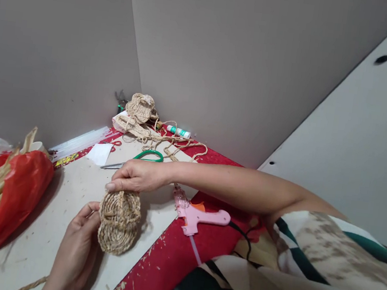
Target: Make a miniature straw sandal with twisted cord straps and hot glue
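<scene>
The woven oval piece (118, 230) sits between the hands, apparently being steadied: right hand (139, 176) pinching its upper end, left hand (77, 241) pinching its left edge. Turning it would call for both grips moving together. Bare worktop (38, 224) opens left of the left hand; scissors (159, 156) lie just beyond the right hand, the glue gun (201, 218) to its right, nearer the body.

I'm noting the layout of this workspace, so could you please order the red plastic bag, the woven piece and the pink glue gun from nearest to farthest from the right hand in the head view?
1. Woven piece: held at its top end by the right hand.
2. Pink glue gun: to the hand's right.
3. Red plastic bag: over at the left.
</scene>
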`<act>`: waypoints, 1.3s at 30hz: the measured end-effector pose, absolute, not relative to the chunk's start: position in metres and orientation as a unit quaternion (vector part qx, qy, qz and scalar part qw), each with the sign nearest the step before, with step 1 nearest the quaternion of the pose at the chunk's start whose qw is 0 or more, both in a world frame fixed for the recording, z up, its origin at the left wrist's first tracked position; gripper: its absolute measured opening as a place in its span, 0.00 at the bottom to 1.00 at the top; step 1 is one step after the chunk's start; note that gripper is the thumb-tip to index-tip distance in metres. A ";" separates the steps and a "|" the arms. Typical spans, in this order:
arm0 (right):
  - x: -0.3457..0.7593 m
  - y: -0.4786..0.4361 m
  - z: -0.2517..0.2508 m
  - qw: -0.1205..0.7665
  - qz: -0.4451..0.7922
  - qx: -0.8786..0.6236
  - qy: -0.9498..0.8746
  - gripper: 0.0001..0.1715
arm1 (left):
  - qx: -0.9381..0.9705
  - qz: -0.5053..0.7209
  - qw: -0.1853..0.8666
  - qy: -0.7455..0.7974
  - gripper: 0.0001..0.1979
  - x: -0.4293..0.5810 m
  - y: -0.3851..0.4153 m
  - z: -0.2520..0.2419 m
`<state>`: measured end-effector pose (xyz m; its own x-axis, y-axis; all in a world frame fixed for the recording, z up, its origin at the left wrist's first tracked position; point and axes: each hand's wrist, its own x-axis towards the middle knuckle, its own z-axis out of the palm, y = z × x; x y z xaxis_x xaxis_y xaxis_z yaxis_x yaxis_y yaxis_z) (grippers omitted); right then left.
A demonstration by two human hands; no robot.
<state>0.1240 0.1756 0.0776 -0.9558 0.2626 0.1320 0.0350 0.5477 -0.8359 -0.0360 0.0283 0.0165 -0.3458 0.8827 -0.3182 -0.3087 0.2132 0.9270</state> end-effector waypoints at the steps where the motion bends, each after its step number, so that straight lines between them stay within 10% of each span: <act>1: 0.122 0.176 0.077 0.143 0.448 -0.108 -0.876 0.14 | 0.243 0.588 0.497 0.590 0.19 -0.040 0.031 0.014; 12: 0.133 0.158 0.083 0.379 0.487 -0.183 -0.765 0.20 | 0.273 0.645 0.333 0.631 0.16 -0.071 0.045 -0.001; 39: 0.138 0.120 0.051 0.119 0.760 -0.097 -0.631 0.22 | 0.653 0.539 0.037 0.531 0.25 -0.039 0.005 0.049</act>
<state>0.1378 0.1198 0.0509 -0.9530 0.3031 0.0031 -0.0589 -0.1752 -0.9828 -0.0387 0.0047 0.0490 -0.1451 0.7326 0.6650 0.6532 -0.4339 0.6206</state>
